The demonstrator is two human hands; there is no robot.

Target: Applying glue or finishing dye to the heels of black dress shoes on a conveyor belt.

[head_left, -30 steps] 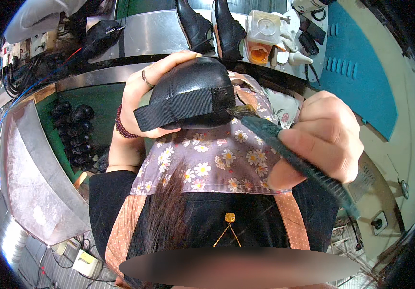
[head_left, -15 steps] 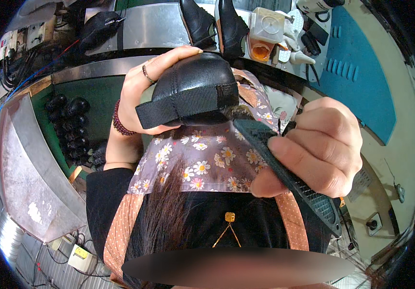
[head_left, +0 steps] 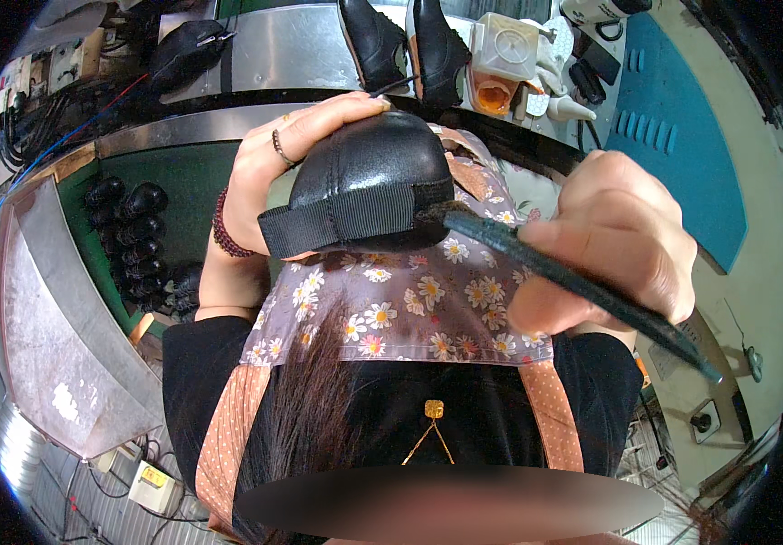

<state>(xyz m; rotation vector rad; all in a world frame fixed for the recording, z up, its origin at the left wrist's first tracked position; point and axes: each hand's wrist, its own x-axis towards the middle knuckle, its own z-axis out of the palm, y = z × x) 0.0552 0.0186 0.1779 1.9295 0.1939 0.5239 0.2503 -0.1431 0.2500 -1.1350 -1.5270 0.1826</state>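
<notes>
Brushing now at shoe edge: brush [head_left: 582,283] tip moved onto black shoe upper [head_left: 369,177] strap; right hand [head_left: 614,241] fingers closed around handle, left hand [head_left: 296,159] fingers wrapped over toe.

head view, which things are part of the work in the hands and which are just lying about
In hand:
- black shoe upper, held by the left hand
- dark brush, in the right hand, tip at the upper's elastic band

Lying about:
- two black shoes
- row of black pieces
- pale boxy container
</notes>
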